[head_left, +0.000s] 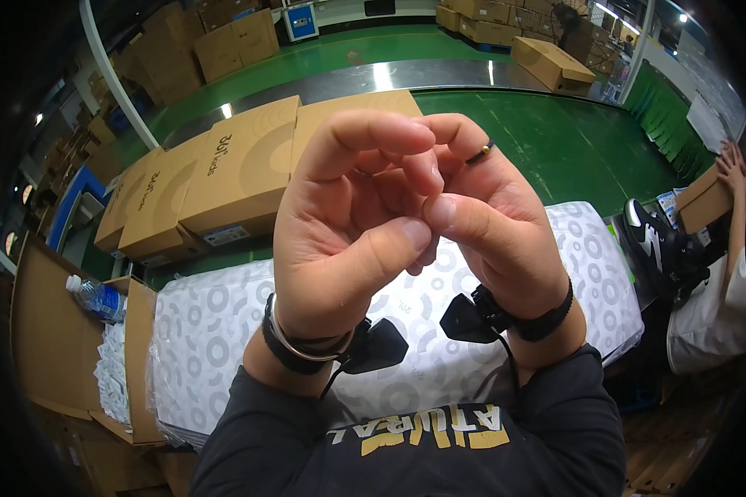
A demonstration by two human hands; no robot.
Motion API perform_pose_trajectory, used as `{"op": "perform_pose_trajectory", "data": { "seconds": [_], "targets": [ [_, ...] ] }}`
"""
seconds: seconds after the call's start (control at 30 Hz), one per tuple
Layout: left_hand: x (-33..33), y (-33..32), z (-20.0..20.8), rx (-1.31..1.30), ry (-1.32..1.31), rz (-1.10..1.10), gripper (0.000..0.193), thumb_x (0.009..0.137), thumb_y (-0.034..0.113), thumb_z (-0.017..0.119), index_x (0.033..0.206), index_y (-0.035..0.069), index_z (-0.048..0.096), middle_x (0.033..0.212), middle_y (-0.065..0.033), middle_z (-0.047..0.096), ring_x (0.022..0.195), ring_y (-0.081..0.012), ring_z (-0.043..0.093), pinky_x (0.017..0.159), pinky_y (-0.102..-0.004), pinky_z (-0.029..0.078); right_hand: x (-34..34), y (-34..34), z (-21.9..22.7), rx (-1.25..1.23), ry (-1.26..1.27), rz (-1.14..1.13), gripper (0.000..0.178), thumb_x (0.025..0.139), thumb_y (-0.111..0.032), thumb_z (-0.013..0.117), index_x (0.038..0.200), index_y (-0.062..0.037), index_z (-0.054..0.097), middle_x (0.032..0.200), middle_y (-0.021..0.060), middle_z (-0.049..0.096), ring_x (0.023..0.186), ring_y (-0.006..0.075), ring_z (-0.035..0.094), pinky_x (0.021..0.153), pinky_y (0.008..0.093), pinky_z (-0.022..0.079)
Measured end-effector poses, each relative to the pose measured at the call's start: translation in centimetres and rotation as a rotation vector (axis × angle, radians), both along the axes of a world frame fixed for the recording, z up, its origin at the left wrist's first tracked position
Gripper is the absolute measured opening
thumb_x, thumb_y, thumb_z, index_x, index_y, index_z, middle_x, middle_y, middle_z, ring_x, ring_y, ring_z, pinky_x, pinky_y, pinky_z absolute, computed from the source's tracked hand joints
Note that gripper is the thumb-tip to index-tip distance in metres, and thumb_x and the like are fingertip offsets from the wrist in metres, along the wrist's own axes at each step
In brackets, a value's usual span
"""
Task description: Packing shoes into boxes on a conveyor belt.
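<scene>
My left hand and my right hand are raised together in front of my chest, above a wide stack of white paper with grey ring patterns. The fingers of both curl inward and meet at the tips, with the two thumbs side by side. Anything pinched between the fingertips is hidden or too small to make out. A thin dark band with a gold bead circles one of my right fingers. Neither hand touches the paper.
Brown shoe boxes stand beyond the paper on the left. An open carton at left holds small white packets and a plastic bottle. At right are a black shoe and a co-worker's hand on a brown box.
</scene>
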State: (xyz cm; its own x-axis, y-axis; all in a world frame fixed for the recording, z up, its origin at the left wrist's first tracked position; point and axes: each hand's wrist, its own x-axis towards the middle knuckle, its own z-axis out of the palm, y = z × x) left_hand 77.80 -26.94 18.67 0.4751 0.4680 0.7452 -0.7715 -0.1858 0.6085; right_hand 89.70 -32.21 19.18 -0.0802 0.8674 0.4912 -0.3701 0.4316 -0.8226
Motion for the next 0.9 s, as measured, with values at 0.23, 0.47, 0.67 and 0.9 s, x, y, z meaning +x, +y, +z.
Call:
{"op": "perform_pose_trajectory", "data": {
  "seconds": [0.23,0.47,0.67,0.9],
  "targets": [
    [-0.3,0.3,0.5,0.032,0.035,0.045,0.044,0.070,-0.004,0.049,0.114,0.001,0.041,0.094,-0.0101,0.048,0.064,-0.0107,0.050,0.048,-0.0177,0.044,0.4,0.4,0.4,-0.045,0.003,0.058,0.050,0.077,-0.020,0.055,0.119,-0.0003,0.038,0.102,0.0086,0.051,0.085,0.0128,0.051,0.071,0.0246,0.043],
    [-1.2,-0.4,1.0,0.480,0.348,0.568,0.033,0.067,-0.012,0.052,0.098,0.000,0.055,0.089,-0.0080,0.061,0.081,-0.0137,0.061,0.065,-0.0229,0.048,0.0,0.1,0.2,0.057,-0.111,-0.316,0.060,0.066,-0.012,0.051,0.122,0.0010,0.035,0.114,0.0152,0.048,0.100,0.0196,0.049,0.090,0.0317,0.038],
    [-0.1,-0.9,0.3,0.746,0.226,0.876,0.030,0.060,-0.008,0.059,0.088,0.004,0.058,0.065,-0.0074,0.056,0.056,-0.0219,0.056,0.049,-0.0294,0.044,-0.3,-0.4,-0.1,0.161,-0.108,-0.416,0.055,0.066,-0.003,0.041,0.121,-0.0009,0.039,0.112,0.0115,0.047,0.096,0.0174,0.046,0.082,0.0261,0.038],
    [0.5,-0.9,-0.1,0.860,0.200,1.025,0.025,0.063,0.003,0.058,0.088,0.003,0.057,0.055,-0.0039,0.050,0.050,-0.0201,0.054,0.046,-0.0283,0.042,-0.8,0.2,-0.7,0.163,-0.179,-0.541,0.042,0.075,-0.005,0.037,0.116,-0.0001,0.043,0.113,0.0109,0.049,0.097,0.0168,0.048,0.077,0.0239,0.038]
  ]
}}
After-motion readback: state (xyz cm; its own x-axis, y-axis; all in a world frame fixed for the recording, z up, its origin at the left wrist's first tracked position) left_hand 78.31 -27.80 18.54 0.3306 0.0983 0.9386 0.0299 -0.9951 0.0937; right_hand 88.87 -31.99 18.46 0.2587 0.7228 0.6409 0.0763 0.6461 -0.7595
